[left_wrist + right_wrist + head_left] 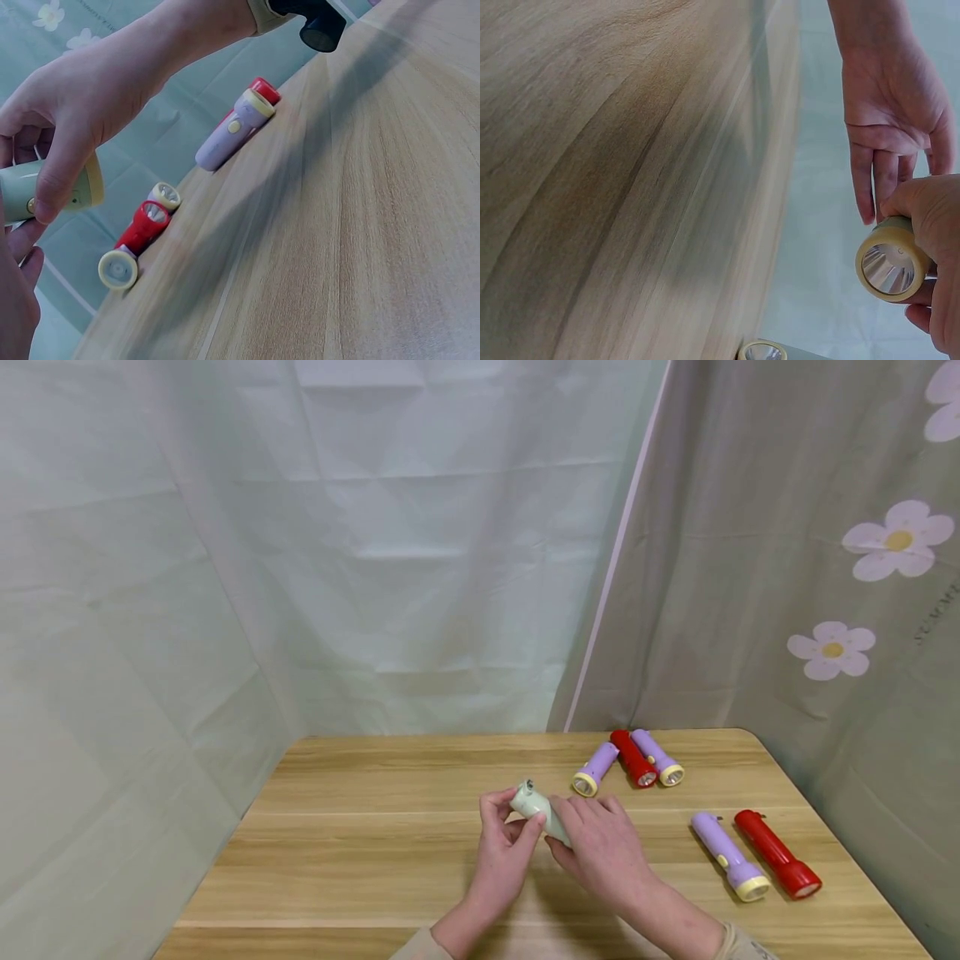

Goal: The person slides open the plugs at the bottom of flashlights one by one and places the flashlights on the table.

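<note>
Both hands hold a pale green flashlight point(531, 804) above the wooden table. My left hand point(501, 852) pinches its narrow tail end between thumb and fingers, and a small dark metallic part shows at the tip. The right hand point(600, 852) grips the body nearer the head, palm over it. In the left wrist view, the right thumb lies along the green body point(22, 184), close to a small yellow button. The yellow-rimmed lens point(889, 266) faces the right wrist camera. Seen there, the left hand point(892, 105) has its fingers reaching down behind the flashlight.
At the table's back right lie a purple flashlight point(597, 768), a red one point(634, 760) and another purple one point(657, 757). Nearer on the right, a purple flashlight point(729, 855) lies beside a red one point(777, 853). Curtains point(420, 568) hang behind the table point(337, 860).
</note>
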### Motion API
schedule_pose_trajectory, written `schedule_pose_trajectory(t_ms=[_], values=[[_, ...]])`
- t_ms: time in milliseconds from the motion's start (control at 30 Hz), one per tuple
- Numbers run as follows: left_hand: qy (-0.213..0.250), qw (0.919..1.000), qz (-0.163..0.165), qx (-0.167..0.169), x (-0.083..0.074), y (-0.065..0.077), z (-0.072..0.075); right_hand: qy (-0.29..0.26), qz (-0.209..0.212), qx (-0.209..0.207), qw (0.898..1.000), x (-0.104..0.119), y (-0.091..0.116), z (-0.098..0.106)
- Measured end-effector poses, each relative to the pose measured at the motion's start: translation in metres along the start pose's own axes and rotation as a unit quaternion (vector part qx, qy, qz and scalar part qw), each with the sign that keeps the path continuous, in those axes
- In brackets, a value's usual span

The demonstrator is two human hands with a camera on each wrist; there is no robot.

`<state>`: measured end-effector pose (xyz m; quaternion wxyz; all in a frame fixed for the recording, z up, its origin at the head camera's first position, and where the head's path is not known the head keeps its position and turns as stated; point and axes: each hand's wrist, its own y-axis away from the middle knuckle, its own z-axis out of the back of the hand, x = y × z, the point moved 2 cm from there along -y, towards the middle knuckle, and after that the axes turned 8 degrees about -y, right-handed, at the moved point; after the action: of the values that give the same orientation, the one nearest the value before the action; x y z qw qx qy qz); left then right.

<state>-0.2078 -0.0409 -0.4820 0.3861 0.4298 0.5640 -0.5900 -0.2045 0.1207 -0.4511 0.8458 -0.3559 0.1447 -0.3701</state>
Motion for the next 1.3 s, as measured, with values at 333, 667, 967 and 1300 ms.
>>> schedule_pose_trajectory(t_ms=[333, 667, 967, 1300], values=[[-0.006, 1.0, 0.006, 0.004, 0.0006, 0.0007, 0.0009, 0.004, 0.008, -0.002, 1.0, 0.0002, 0.0008, -0.0009], [-0.01, 0.9999, 0.006, 0.007, 0.0005, 0.0015, 0.0014, 0.001, 0.008, -0.007, 1.0, 0.0003, 0.0017, -0.002], [-0.01, 0.9999, 0.007, 0.011, 0.0007, 0.001, 0.0017, 0.0, 0.003, 0.005, 1.0, -0.0004, 0.0013, -0.002], [-0.019, 0.9996, 0.007, 0.018, 0.0012, 0.0009, 0.0022, -0.003, 0.006, 0.003, 1.0, -0.0004, 0.0017, -0.0025]])
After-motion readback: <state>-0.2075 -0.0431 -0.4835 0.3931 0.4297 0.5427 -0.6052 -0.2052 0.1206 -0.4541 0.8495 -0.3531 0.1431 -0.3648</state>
